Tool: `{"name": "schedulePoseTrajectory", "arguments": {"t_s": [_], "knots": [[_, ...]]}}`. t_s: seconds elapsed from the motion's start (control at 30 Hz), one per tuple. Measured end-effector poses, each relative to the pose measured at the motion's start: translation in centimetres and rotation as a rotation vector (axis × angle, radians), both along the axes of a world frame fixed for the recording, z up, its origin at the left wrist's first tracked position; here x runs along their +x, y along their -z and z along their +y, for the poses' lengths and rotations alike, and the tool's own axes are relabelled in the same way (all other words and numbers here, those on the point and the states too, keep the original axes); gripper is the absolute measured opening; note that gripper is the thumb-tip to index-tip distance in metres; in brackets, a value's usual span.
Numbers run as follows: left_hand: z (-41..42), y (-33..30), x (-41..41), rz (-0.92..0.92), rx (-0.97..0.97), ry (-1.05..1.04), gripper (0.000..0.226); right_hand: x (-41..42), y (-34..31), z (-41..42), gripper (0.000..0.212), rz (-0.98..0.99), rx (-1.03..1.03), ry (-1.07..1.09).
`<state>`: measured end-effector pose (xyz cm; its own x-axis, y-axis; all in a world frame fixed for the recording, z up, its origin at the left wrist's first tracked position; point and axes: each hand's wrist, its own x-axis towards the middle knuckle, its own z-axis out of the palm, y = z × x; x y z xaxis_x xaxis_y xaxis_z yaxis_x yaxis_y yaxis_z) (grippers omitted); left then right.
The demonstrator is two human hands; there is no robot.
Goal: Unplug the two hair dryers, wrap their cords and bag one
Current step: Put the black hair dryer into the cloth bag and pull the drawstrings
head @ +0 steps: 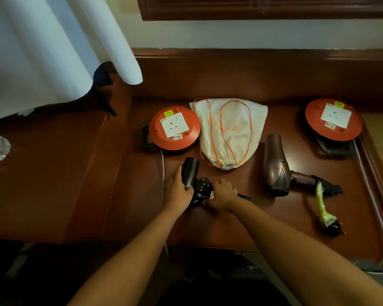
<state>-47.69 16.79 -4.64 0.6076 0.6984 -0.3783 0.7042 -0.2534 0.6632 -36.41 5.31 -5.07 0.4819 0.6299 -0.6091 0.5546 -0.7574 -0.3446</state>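
A small dark hair dryer (191,171) lies on the wooden table in front of me. My left hand (177,188) grips its barrel from the left. My right hand (222,194) grips the handle and the black cord wound there, with the black plug (203,187) showing between my hands. A larger bronze hair dryer (275,166) lies to the right, its cord bundled at the handle with a green tie (321,202). A white drawstring bag (228,131) with orange cords lies flat between them, mouth towards me.
Two orange extension reels with white sockets stand on the table, one at the left (174,128) and one at the far right (333,119); both sockets hold no plug. White cloth (42,51) hangs at the upper left. The table (241,224) has a raised rim.
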Motion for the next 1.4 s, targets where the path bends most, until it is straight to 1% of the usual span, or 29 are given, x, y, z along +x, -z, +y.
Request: {"name": "schedulePoseTrajectory", "arguments": {"t_s": [0.1,0.17,0.23,0.37,0.43,0.5,0.6,0.67,0.83,0.97,1.1,1.23,1.33,1.4], "knots": [[-0.4,-0.6,0.6,0.047,0.185,0.116,0.066,1.0,-0.8,-0.7,0.066,-0.026,0.131,0.052],[-0.8,-1.2,1.5,0.046,0.266,0.183,0.059,2.3,-1.5,-1.4,0.061,-0.054,0.226,0.113],[-1.3,-1.8,2.6,0.009,0.286,0.252,0.052,3.8,-2.1,-2.3,0.053,-0.092,0.308,0.135],[-2.4,-2.8,5.3,-0.078,0.329,0.428,0.044,6.5,-2.8,-3.6,0.039,-0.149,0.362,0.108],[-2.7,-2.9,6.8,-0.085,0.348,0.481,0.043,7.5,-3.0,-3.8,0.032,-0.174,0.392,0.075],[-2.8,-2.8,8.1,-0.068,0.367,0.513,0.043,8.5,-2.9,-3.7,0.030,-0.203,0.422,0.041],[-2.7,-2.3,9.7,-0.060,0.392,0.527,0.043,9.7,-2.4,-3.2,0.032,-0.236,0.462,-0.018],[-2.5,-1.7,10.5,-0.044,0.414,0.529,0.043,10.3,-1.7,-2.8,0.029,-0.242,0.472,-0.075],[-2.1,0.0,11.5,0.029,0.495,0.540,0.032,11.4,0.3,-2.0,0.028,-0.238,0.491,-0.191],[-2.2,1.0,11.5,0.054,0.517,0.508,0.030,11.7,1.7,-1.8,0.027,-0.268,0.480,-0.246],[-2.3,1.8,11.5,0.082,0.493,0.465,0.032,11.6,2.5,-1.5,0.032,-0.285,0.433,-0.205],[-2.3,2.3,11.8,0.084,0.464,0.408,0.027,11.3,3.0,-1.2,0.035,-0.269,0.375,-0.184],[-2.3,2.1,11.8,0.086,0.462,0.393,0.025,11.2,2.7,-1.2,0.034,-0.231,0.368,-0.144],[-2.4,1.6,11.8,0.085,0.475,0.396,0.026,11.2,2.1,-1.3,0.029,-0.215,0.383,-0.115]]}}
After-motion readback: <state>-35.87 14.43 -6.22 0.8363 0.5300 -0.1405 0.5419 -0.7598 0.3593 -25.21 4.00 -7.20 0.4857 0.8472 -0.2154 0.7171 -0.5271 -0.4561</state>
